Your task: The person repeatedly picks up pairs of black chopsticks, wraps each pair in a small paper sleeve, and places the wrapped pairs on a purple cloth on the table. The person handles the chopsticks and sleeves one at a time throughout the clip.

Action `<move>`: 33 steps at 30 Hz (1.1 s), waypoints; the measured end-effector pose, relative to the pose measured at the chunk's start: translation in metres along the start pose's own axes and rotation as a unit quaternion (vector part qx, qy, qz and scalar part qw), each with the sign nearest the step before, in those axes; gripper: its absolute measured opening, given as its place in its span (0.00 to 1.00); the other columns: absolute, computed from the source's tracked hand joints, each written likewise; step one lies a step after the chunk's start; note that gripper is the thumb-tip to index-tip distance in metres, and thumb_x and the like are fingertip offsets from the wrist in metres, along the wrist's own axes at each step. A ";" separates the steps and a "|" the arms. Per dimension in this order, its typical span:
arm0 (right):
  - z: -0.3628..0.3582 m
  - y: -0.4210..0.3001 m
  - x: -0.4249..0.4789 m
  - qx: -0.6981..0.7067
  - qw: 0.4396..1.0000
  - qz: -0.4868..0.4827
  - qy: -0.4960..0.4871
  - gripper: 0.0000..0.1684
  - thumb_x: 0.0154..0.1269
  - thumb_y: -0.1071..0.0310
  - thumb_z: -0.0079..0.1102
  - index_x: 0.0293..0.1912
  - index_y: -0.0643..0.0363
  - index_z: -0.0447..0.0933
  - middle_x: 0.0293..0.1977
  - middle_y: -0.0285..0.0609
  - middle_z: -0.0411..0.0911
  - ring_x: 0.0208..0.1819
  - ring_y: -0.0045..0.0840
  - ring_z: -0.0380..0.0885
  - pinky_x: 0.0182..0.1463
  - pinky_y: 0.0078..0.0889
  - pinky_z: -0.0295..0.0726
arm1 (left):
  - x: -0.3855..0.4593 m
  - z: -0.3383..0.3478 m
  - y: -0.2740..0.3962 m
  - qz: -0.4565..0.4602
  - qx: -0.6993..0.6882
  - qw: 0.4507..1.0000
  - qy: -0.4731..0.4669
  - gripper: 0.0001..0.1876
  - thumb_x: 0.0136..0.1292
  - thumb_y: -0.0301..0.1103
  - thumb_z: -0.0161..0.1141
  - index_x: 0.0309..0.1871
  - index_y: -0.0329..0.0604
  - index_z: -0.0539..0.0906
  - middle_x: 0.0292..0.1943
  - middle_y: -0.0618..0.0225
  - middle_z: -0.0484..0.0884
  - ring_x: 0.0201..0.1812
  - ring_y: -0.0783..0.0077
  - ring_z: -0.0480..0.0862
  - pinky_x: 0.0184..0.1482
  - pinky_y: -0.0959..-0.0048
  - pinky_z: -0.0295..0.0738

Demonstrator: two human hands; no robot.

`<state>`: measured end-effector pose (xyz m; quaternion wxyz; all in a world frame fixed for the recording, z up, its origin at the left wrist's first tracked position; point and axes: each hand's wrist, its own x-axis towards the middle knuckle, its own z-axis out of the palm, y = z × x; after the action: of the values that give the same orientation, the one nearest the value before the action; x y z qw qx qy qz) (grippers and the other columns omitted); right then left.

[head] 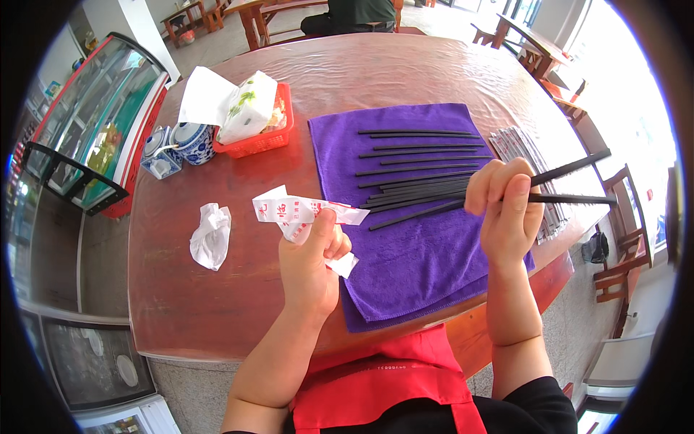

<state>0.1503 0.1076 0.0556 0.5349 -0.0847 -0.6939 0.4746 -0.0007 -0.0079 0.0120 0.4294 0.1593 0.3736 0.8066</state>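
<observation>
My left hand is closed on crumpled paper wrappers with red printing, near the left edge of a purple cloth. In my right hand is a pair of black chopsticks, their ends spread apart on the right; their other ends reach left over the cloth. Several black chopsticks lie side by side on the cloth, some partly overlapping. Right of the cloth, partly behind my right hand, lies a stack of wrapped chopsticks. A crumpled white paper rests on the wooden table at the left.
A red plastic basket with a tissue pack stands at the back left, beside blue-and-white ceramic jars. A glass display case stands left of the table. Beyond the far edge sits a person.
</observation>
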 end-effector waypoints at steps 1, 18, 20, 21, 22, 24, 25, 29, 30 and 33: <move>0.000 -0.010 -0.001 0.020 0.997 0.072 -0.007 0.17 0.67 0.65 0.37 0.23 0.63 0.65 0.18 0.37 0.67 0.19 0.14 0.62 0.22 0.17 0.62 | 0.000 0.000 0.000 -0.001 -0.002 1.000 -0.003 0.10 0.61 0.32 0.52 0.25 0.46 0.67 0.15 0.80 0.58 0.17 0.84 0.55 0.22 0.80 0.51; 0.002 0.000 0.010 0.114 0.992 0.031 -0.039 0.25 0.68 0.55 0.34 0.22 0.62 0.68 0.17 0.38 0.62 0.15 0.19 0.60 0.20 0.20 0.61 | 0.007 -0.009 0.004 0.049 -0.015 0.999 0.015 0.10 0.58 0.35 0.58 0.26 0.45 0.70 0.15 0.80 0.60 0.16 0.87 0.57 0.21 0.81 0.51; 0.003 -0.002 0.012 0.072 0.996 -0.046 -0.026 0.30 0.69 0.50 0.27 0.22 0.62 0.66 0.19 0.40 0.61 0.14 0.17 0.57 0.17 0.18 0.57 | 0.006 -0.008 0.003 0.029 -0.022 0.999 0.018 0.10 0.59 0.36 0.57 0.26 0.45 0.70 0.15 0.80 0.60 0.16 0.86 0.56 0.21 0.81 0.51; -0.002 -0.004 0.006 0.061 0.997 -0.033 -0.020 0.32 0.68 0.49 0.26 0.22 0.63 0.66 0.20 0.41 0.61 0.13 0.17 0.57 0.16 0.17 0.57 | 0.006 -0.008 0.003 0.018 -0.028 0.999 0.017 0.10 0.59 0.36 0.57 0.26 0.45 0.70 0.14 0.81 0.60 0.16 0.86 0.56 0.21 0.81 0.51; -0.007 -0.003 -0.001 0.052 0.998 -0.019 -0.012 0.33 0.68 0.47 0.25 0.22 0.64 0.66 0.21 0.42 0.62 0.13 0.17 0.57 0.15 0.17 0.56 | 0.007 -0.010 0.003 0.024 -0.035 0.999 0.003 0.10 0.59 0.37 0.57 0.26 0.46 0.70 0.14 0.81 0.60 0.16 0.86 0.56 0.21 0.81 0.51; -0.012 -0.006 -0.012 0.097 0.995 -0.009 0.014 0.31 0.68 0.49 0.26 0.22 0.63 0.64 0.21 0.42 0.61 0.11 0.21 0.62 0.13 0.16 0.61 | 0.007 -0.008 0.003 0.015 -0.033 0.999 0.012 0.12 0.60 0.37 0.56 0.23 0.48 0.67 0.14 0.81 0.56 0.16 0.86 0.55 0.21 0.81 0.50; -0.011 -0.009 -0.015 0.114 0.993 -0.014 0.033 0.29 0.68 0.50 0.27 0.23 0.63 0.63 0.21 0.43 0.61 0.10 0.22 0.64 0.13 0.16 0.63 | 0.007 -0.007 0.004 0.010 -0.033 0.999 0.017 0.13 0.60 0.37 0.55 0.22 0.50 0.65 0.14 0.82 0.55 0.16 0.85 0.54 0.21 0.81 0.50; -0.010 -0.007 -0.023 0.157 0.981 0.035 0.107 0.22 0.69 0.57 0.30 0.24 0.62 0.60 0.22 0.43 0.61 0.10 0.26 0.66 0.14 0.19 0.68 | 0.005 -0.004 0.004 0.012 -0.025 0.999 0.017 0.13 0.61 0.37 0.55 0.22 0.48 0.66 0.14 0.81 0.55 0.16 0.85 0.55 0.21 0.81 0.50; -0.007 -0.004 -0.024 0.157 0.979 0.050 0.123 0.20 0.69 0.58 0.31 0.25 0.61 0.60 0.22 0.44 0.61 0.10 0.27 0.66 0.14 0.20 0.68 | 0.004 -0.003 0.004 0.013 -0.022 1.000 0.017 0.13 0.61 0.36 0.55 0.22 0.48 0.66 0.14 0.81 0.55 0.16 0.85 0.55 0.21 0.81 0.50; 0.003 0.001 -0.026 0.165 0.972 0.081 0.148 0.17 0.69 0.62 0.32 0.26 0.61 0.59 0.22 0.44 0.62 0.12 0.28 0.67 0.15 0.21 0.70 | 0.004 -0.004 0.003 0.013 -0.018 1.000 0.013 0.12 0.61 0.36 0.54 0.23 0.48 0.66 0.14 0.81 0.56 0.16 0.85 0.55 0.21 0.81 0.51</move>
<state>0.1583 0.0904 0.0382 0.5983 -0.1203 -0.5101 0.6061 -0.0066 -0.0076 0.0115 0.4164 0.1459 0.3623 0.8210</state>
